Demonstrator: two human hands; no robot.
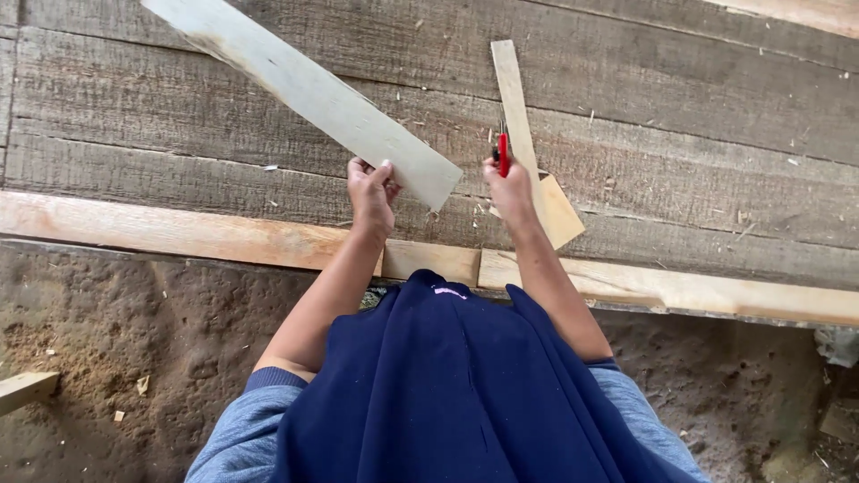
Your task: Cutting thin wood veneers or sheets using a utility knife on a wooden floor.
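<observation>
Fingers of your left hand (371, 192) are clamping the stiff, light pale plank (309, 89) at its near end, its length cantilevering away, while your right hand (510, 190) is gripping a red-handled tool (503, 154).

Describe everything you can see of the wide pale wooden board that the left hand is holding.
The wide pale wooden board is a flat, rough-sawn plank of light, unfinished wood with a greyish smudge near its far end. It lies slanted, running from the upper left down toward the middle, above the weathered grey plank surface. Its near end is cut square. The left hand grips that near end along its lower edge, fingertips on its edge. Its far end leaves the picture.
</observation>
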